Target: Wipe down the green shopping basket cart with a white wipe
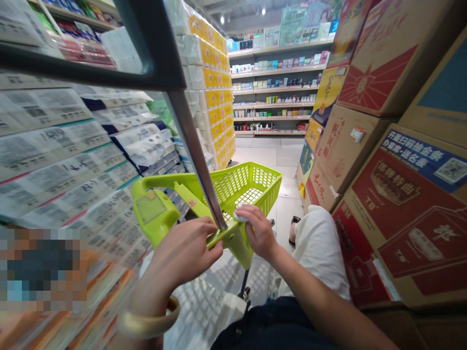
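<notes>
A lime-green plastic shopping basket cart (262,198) with lattice sides stands in front of me, tilted in view. A metal pole (195,155) rises from its near end to a dark grey handle (160,53) at the upper left. My left hand (188,255), with a gold-coloured bangle (151,323) on its wrist, is closed around the basket's near rim, left of the pole's foot. My right hand (259,228) presses a crumpled white tissue or cloth (241,212) against the rim just right of the pole. The basket's visible floor holds nothing I can make out.
Stacked paper packs (54,155) line the left side, with a tall stack of yellow-and-white packs (215,92) beyond. Cardboard cartons (365,146) rise close on the right. Shelves of small goods (277,87) stand at the back, past a tiled floor (286,158).
</notes>
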A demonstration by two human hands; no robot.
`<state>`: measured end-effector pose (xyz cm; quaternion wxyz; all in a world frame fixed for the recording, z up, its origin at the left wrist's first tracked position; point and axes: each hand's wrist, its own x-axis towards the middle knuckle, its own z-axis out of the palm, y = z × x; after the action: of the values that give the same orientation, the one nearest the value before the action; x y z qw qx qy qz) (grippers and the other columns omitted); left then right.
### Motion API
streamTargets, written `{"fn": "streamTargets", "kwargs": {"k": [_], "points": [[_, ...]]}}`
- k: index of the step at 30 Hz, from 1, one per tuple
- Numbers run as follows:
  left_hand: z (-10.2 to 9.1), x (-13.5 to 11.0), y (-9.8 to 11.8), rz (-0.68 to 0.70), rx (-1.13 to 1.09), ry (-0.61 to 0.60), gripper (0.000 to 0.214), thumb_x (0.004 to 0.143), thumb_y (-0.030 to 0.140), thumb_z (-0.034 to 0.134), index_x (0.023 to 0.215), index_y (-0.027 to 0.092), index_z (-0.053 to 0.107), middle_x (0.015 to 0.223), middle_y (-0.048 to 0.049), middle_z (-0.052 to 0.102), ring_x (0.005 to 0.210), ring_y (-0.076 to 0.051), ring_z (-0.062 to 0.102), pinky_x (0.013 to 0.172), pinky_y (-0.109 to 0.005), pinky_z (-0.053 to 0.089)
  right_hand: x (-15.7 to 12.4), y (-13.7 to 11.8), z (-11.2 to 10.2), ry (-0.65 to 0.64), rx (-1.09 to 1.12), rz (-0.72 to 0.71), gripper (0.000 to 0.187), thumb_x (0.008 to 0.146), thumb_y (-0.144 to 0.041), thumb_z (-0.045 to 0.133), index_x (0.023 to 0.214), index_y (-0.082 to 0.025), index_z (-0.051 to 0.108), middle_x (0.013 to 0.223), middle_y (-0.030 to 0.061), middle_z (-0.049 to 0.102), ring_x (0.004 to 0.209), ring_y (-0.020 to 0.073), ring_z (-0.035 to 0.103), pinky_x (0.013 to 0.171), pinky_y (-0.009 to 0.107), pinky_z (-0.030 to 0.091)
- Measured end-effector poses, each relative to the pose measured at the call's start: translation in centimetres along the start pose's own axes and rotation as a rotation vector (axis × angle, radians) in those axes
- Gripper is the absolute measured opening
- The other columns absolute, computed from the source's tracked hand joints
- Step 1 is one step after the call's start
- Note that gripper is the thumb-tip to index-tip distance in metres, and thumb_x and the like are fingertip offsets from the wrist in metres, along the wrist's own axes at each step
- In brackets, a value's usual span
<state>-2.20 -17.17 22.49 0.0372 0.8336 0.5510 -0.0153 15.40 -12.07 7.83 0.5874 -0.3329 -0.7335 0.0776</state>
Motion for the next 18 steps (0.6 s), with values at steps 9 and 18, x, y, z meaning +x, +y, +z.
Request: {"fn": "streamTargets", "kwargs": {"k": [9,18], "points": [[0.2,0.0,-0.6,0.039,-0.021,-0.004,0.025,0.085,0.035,0.050,0.078,0.020,0.069,0.090,-0.0059,0.071,0.081,-0.020,0.065,0.070,-0.029,0.046,0.6,-1.0,0.2,-0.127,0.093,-0.018,0.043,0.086,-0.005,0.043,0.118,-0.026,0.062,0.117,0.0043,0.069,0.121,0.0191,0.058,0.110,0.046,0.041],[0.3,-0.7,-2.0,0.112,-0.123,0.011,0.031,0.088,0.041,0.049,0.085,0.024,0.074,0.093,-0.0039,0.074,0.084,-0.019,0.067,0.075,-0.025,0.048,0.4,-0.3,0.7,-0.075,0.050,0.074,0.042,0.082,-0.003,0.042,0.110,-0.023,0.066,0.110,0.0060,0.070,0.116,0.0196,0.059,0.110,0.045,0.040]]}}
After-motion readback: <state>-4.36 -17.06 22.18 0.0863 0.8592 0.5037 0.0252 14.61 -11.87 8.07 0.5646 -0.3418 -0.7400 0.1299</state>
